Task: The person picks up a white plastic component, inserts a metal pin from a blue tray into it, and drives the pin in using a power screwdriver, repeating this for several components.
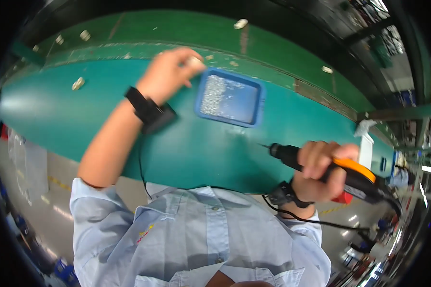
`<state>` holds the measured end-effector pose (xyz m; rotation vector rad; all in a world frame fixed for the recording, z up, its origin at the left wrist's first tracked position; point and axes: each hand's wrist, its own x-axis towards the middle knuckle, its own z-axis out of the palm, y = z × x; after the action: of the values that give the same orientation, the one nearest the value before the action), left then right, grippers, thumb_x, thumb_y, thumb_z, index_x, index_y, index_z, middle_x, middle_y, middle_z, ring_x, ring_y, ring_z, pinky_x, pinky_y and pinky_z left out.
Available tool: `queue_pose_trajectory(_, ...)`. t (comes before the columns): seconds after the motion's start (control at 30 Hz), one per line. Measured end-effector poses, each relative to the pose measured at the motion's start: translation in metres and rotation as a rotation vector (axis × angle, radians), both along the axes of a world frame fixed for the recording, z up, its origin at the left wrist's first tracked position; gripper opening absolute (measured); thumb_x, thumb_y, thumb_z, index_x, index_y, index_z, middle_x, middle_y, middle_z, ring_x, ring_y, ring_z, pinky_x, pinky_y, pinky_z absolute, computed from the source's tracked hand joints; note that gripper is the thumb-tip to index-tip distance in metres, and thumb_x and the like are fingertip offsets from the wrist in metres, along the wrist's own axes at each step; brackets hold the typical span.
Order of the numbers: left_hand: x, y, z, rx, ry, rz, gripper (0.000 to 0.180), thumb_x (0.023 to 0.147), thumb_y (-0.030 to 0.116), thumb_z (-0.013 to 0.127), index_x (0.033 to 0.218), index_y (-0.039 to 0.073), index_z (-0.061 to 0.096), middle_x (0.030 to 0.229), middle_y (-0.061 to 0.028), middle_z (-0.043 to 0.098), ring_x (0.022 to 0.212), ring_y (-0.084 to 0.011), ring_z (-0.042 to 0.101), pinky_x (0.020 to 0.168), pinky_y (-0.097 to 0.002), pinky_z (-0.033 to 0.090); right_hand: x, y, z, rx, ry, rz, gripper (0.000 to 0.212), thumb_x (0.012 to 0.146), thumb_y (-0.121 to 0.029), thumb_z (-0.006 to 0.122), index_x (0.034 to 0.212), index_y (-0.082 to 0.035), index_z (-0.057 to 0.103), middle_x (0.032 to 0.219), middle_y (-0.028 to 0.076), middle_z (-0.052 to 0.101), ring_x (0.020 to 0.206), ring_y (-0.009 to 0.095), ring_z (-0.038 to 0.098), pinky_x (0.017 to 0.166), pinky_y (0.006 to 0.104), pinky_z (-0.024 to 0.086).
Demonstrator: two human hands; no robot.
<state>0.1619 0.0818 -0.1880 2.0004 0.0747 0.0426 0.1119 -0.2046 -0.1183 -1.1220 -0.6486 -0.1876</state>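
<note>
My left hand (170, 72) is raised over the far side of the green table, just left of a blue tray (231, 121). Its fingers pinch a small cream-coloured piece (194, 62), blurred, so its exact kind is unclear. Many small silvery screws (212, 95) lie heaped in the left part of the tray. On the right, my right hand (323, 167) is closed round a black and orange electric screwdriver (354, 172). The thin bit points left, above the tabletop and apart from the tray.
Small cream pieces lie about: one on the table (78, 83), others along the green ledge (153, 36) behind. A dark box (160, 119) sits by my left wrist. Black cables run from both wrists. A white box (365, 152) stands at the right edge.
</note>
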Motion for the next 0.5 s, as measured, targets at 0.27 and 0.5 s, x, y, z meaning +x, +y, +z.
queue_pose_trajectory(0.27,0.105,0.094,-0.047,0.394,-0.056,0.266,0.061,0.079,0.025,0.067,0.128,-0.002,0.044,0.108,-0.0177,0.060,0.078,-0.0187,0.064,0.073,-0.0299,0.051,-0.011,0.006,-0.026,-0.106,0.068,-0.197,0.029,0.087,-0.031,0.054,0.095,-0.006,0.042,0.055,-0.002,0.038,0.045,0.009,0.037,0.046,0.0254,0.030)
queue_pose_trajectory(0.5,0.080,0.154,-0.021,0.627,-0.392,1.063,0.052,0.070,0.018,0.074,0.113,0.009,0.046,0.116,-0.0218,0.040,0.098,-0.0394,0.051,0.087,-0.0393,0.045,0.005,-0.010,-0.030,-0.111,0.071,-0.309,0.026,0.085,-0.025,0.057,0.093,-0.005,0.043,0.054,0.000,0.039,0.041,0.007,0.036,0.041,0.0219,0.029)
